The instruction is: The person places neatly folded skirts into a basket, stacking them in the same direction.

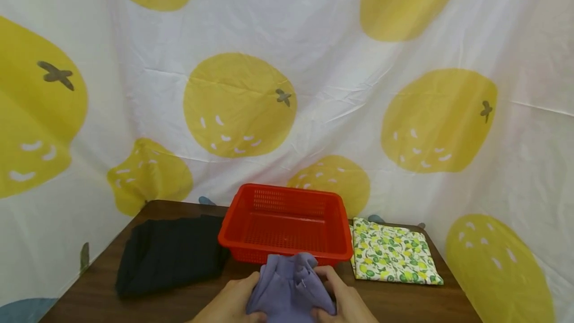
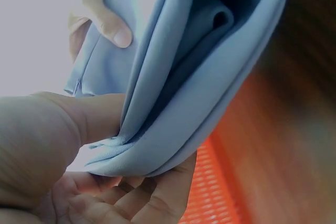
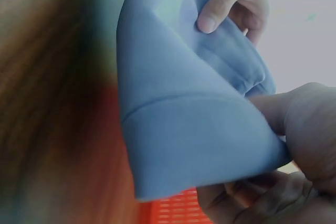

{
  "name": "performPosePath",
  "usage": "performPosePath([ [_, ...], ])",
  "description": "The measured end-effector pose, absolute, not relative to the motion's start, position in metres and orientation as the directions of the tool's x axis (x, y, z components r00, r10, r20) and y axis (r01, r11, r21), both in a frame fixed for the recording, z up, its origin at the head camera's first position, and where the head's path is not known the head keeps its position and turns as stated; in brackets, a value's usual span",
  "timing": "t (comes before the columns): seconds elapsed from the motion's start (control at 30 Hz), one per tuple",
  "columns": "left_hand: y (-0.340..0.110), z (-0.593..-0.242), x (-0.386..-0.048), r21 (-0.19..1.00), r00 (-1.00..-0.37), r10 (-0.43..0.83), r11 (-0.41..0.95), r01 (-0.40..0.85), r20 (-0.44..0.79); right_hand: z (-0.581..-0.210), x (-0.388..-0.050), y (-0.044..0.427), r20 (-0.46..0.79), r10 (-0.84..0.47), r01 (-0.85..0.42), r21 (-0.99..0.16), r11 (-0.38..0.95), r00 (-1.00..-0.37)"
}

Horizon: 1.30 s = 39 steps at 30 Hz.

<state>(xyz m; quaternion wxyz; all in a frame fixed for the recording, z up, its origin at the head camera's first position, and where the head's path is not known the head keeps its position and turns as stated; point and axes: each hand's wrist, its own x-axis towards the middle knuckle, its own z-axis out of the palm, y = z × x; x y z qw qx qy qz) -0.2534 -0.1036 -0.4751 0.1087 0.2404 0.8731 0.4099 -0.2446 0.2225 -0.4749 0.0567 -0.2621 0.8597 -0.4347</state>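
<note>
A folded blue-purple cloth is held up between both hands at the lower middle of the head view, in front of the red basket. The left hand grips its left side, and the right hand its right side. In the left wrist view the left thumb lies on top of the cloth's layered edge, with the fingers beneath. The right wrist view shows the right hand pinching a corner of the cloth, which has a seam across it.
A red perforated basket stands on the brown table, nothing visible inside. Left of it lies a dark folded cloth; to its right, a folded cloth with a lemon print. A white sheet with yellow fruit hangs behind.
</note>
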Motion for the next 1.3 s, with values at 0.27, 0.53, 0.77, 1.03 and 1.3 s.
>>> performPosePath([
  [0.27, -0.115, -0.439, -0.245, 0.688, -0.842, 0.51, 0.547, 0.477, 0.179, -0.441, -0.245, 0.221, 0.291, -0.503, -0.533, -0.717, 0.449, -0.814],
  [0.53, -0.114, -0.412, -0.266, 0.664, -0.842, 0.448, 0.536, 0.522, 0.301, -0.414, -0.266, 0.215, 0.345, -0.412, -0.521, -0.713, 0.47, -0.843],
  [0.77, -0.105, -0.402, -0.3, 0.628, -0.85, 0.402, 0.576, 0.523, 0.339, -0.401, -0.302, 0.214, 0.355, -0.356, -0.501, -0.669, 0.549, -0.864],
  [1.03, -0.095, -0.393, -0.346, 0.608, -0.86, 0.331, 0.609, 0.509, 0.388, -0.386, -0.342, 0.21, 0.396, -0.299, -0.496, -0.655, 0.57, -0.868],
  [1.3, -0.091, -0.394, -0.383, 0.599, -0.85, 0.265, 0.616, 0.512, 0.455, -0.381, -0.38, 0.201, 0.382, -0.239, -0.445, -0.659, 0.607, -0.893],
])
